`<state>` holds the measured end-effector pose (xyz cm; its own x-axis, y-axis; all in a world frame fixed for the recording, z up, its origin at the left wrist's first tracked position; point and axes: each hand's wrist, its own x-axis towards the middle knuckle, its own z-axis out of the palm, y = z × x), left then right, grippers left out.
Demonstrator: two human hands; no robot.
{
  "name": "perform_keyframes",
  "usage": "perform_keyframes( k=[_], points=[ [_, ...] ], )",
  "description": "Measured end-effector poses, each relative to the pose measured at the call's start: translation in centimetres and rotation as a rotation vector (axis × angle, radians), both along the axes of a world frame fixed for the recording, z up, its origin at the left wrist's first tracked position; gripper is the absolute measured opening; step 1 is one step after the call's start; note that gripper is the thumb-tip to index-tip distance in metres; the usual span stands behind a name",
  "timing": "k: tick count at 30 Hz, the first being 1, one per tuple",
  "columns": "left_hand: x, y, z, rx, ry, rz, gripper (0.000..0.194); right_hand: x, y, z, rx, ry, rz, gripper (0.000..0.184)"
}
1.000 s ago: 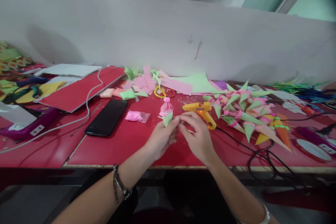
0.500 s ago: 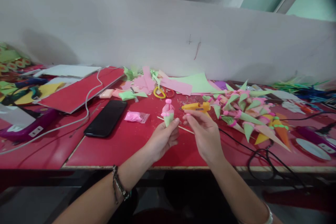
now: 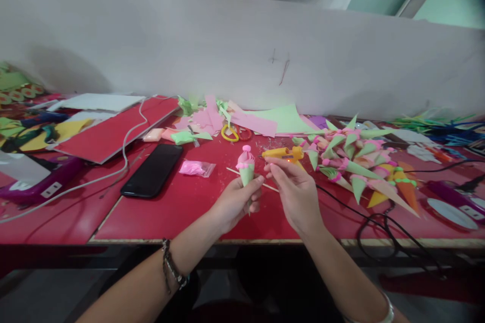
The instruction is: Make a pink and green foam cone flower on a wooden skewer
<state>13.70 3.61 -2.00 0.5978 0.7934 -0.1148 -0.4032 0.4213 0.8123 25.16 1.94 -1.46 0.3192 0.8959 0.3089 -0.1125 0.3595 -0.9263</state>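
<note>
So the background is a plain pale wall (image 3: 170,45) with a red tabletop (image 3: 170,217) in front of it, and paper scraps (image 3: 261,125) along the back.

The left hand (image 3: 235,202) has a small green paper cone (image 3: 247,176) with a pleated pink top (image 3: 245,160) and a round pink bobble. It's gripped low down, thumb across the green part, held roughly upright over the middle of the table. The right hand (image 3: 300,194) is just beside it, not touching, thumb and fingers drawn together. Can't tell if there's anything between them, sorry.

My read: this is close-up handwork on the one cone, with the main pieces already together. Any move in from the right calls for a light fingertip touch and a steady left grip, since paper pleats probably squash easily.

Room-wise, it's tight behind the right fingers: the yellow glue gun (image 3: 276,152) lies right there, orange light showing, nozzle aimed at the cone side. I'd treat that tip as hot. A thin stick (image 3: 270,186) lies crosswise under the hands. The pile of paper cones (image 3: 350,164) and the black cable (image 3: 337,197) hem in the right, while the pink packet (image 3: 196,168) and phone (image 3: 153,171) sit off to the left. Red surface shows between the hands and the front edge (image 3: 265,241), so pulling back that way looks easiest.
</note>
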Motion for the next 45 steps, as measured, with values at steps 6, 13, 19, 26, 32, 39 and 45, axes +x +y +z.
perform_keyframes(
  k=[6, 13, 19, 26, 32, 39, 45],
  points=[
    [0.1, -0.1, 0.1, 0.004, 0.019, 0.003, 0.025, -0.1, -0.3, 0.3, 0.021, -0.095, -0.013, 0.009],
    [0.2, -0.3, -0.5, 0.095, 0.118, -0.024, 0.032, 0.0, -0.6, 0.6, 0.032, -0.271, -0.027, 0.013],
    [0.3, -0.2, -0.5, 0.136, 0.171, 0.042, 0.029, 0.0, -0.5, 0.3, 0.07, -0.344, -0.085, 0.006],
    [0.7, -0.7, -0.8, 0.162, 0.199, 0.008, 0.027, -0.1, -0.9, 0.9, 0.21, -0.548, -0.18, 0.005],
    [0.7, -0.9, -0.7, 0.168, 0.251, 0.007, 0.028, -0.3, -1.1, 1.3, 0.214, -0.647, -0.183, 0.011],
    [0.6, -0.7, -0.6, 0.215, 0.226, 0.027, 0.026, 0.1, -0.7, 1.0, 0.169, -0.522, -0.082, 0.012],
    [0.5, -0.7, -0.7, 0.236, 0.259, 0.02, 0.024, 0.0, -0.3, 0.5, 0.032, -0.294, 0.037, 0.004]
  ],
)
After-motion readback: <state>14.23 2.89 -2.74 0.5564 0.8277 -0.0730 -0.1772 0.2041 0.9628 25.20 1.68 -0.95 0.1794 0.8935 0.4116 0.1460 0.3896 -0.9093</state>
